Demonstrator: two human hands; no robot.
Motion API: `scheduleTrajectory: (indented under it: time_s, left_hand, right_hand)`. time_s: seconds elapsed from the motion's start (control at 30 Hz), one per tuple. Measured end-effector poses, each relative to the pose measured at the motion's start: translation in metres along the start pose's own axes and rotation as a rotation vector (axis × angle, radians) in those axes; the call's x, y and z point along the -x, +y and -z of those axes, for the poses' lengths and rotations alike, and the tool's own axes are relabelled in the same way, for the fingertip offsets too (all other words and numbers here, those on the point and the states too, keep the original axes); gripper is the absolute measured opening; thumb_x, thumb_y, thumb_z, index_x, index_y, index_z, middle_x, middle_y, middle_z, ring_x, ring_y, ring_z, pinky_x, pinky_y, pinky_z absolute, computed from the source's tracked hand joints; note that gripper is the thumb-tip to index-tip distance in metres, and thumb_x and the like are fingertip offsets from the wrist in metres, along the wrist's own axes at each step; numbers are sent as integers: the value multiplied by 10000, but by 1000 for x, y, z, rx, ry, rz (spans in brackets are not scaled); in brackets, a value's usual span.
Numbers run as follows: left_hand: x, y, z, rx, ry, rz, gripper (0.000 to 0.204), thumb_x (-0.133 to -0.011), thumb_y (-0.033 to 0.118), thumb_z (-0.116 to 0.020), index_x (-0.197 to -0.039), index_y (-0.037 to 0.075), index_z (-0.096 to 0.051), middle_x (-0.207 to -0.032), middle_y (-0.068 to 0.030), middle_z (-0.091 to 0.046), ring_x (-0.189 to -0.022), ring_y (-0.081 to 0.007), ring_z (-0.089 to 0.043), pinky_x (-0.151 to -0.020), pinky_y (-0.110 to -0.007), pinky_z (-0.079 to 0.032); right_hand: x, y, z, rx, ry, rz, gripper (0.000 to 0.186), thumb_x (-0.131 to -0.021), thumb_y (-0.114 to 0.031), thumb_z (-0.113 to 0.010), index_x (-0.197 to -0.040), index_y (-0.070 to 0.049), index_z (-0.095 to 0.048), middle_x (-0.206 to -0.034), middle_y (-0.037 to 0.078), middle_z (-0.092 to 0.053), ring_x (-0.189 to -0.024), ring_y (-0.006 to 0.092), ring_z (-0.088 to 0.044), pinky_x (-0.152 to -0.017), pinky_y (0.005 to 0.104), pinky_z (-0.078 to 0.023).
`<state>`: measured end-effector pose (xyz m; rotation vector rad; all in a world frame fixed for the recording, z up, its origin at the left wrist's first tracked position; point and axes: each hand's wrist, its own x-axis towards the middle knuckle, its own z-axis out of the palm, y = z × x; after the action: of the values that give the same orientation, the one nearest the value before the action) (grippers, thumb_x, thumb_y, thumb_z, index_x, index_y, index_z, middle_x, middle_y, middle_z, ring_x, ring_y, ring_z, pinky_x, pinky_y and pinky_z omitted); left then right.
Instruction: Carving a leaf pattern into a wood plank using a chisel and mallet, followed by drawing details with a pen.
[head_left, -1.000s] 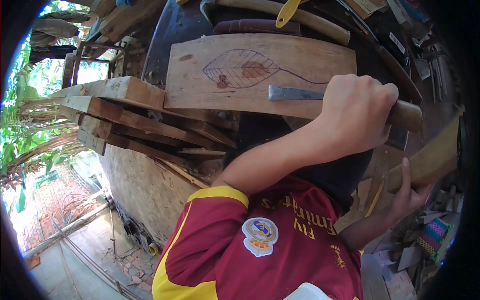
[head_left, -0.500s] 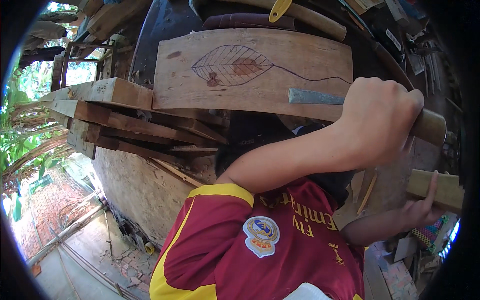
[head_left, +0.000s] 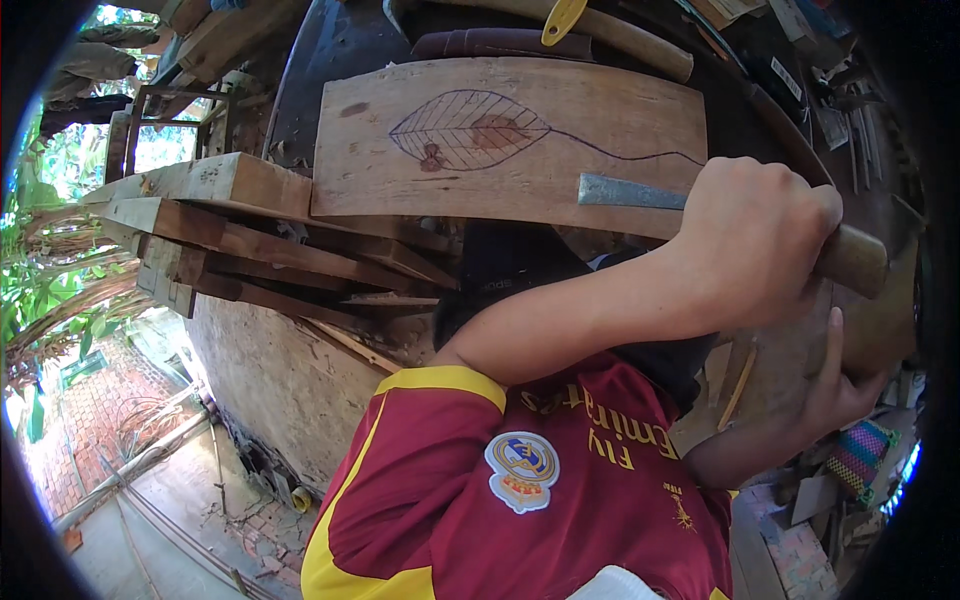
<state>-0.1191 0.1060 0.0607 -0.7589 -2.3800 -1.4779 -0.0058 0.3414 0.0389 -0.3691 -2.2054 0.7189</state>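
A flat wooden board [head_left: 360, 180] bears a leaf drawn in dark line, with a long curved stem running right. My left hand [head_left: 755, 245] is closed in a fist around a chisel. The chisel's flat metal blade [head_left: 630, 190] lies over the board's near right part, pointing left, and its wooden handle [head_left: 853, 262] sticks out on the right of the fist. Below that handle end, my right hand [head_left: 845, 400] grips a pale wooden block [head_left: 885, 320], one finger stretched along it. The block is blurred and partly cut off by the dark rim.
Stacked timber beams [head_left: 270, 185] stand against the board's left end. Beyond the board lie a curved wooden handle [head_left: 640, 40], a dark red roll [head_left: 500, 43] and a yellow oval piece [head_left: 562, 20]. A colourful woven item [head_left: 862, 460] sits at lower right.
My right hand and the wooden block have moved up toward the end of the chisel handle. The left hand keeps its grip on the chisel, with the blade in nearly the same spot.
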Motion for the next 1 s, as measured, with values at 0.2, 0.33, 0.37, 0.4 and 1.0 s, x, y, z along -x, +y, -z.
scheduleTrajectory:
  time_s: [0.2,0.33,0.37,0.4,1.0]
  left_hand:
    - [-2,0,-1,-10,-6,6,243,-586,212,-806,-751,103,-665,-688,-119,-673,-706,-359,-695,-615,-469,-542]
    - [-1,-7,-1,-84,44,5,230,-595,206,-801,-756,107,-670,-687,-123,-671,-696,-359,-691,-608,-470,-538]
    - [-1,-7,-1,-82,45,-2,229,-596,205,-800,-758,106,-672,-686,-124,-671,-693,-359,-691,-607,-470,-538]
    - [0,-6,-1,-80,48,-9,228,-597,204,-799,-761,106,-674,-684,-125,-670,-690,-359,-690,-606,-470,-538]
    - [-8,8,10,39,132,-43,229,-567,196,-794,-725,81,-673,-672,-117,-670,-653,-338,-690,-598,-443,-533]
  right_hand:
    - [12,2,-8,-133,36,-16,613,-783,-90,-885,-1294,71,-588,-1298,192,-635,-1142,270,-628,-969,391,-542]
    - [17,10,-5,29,-98,40,643,-781,-66,-867,-1331,67,-563,-1272,178,-643,-1123,257,-617,-967,389,-534]
    - [16,6,-6,-40,-109,-29,640,-784,-58,-859,-1336,69,-560,-1268,176,-644,-1119,254,-614,-966,389,-532]
    - [17,1,-6,-133,-70,-117,634,-792,-52,-849,-1340,72,-556,-1267,175,-644,-1118,252,-614,-965,386,-530]
    - [-15,8,18,-409,152,-89,544,-817,9,-785,-1303,95,-555,-1221,214,-649,-1053,283,-664,-914,405,-589]
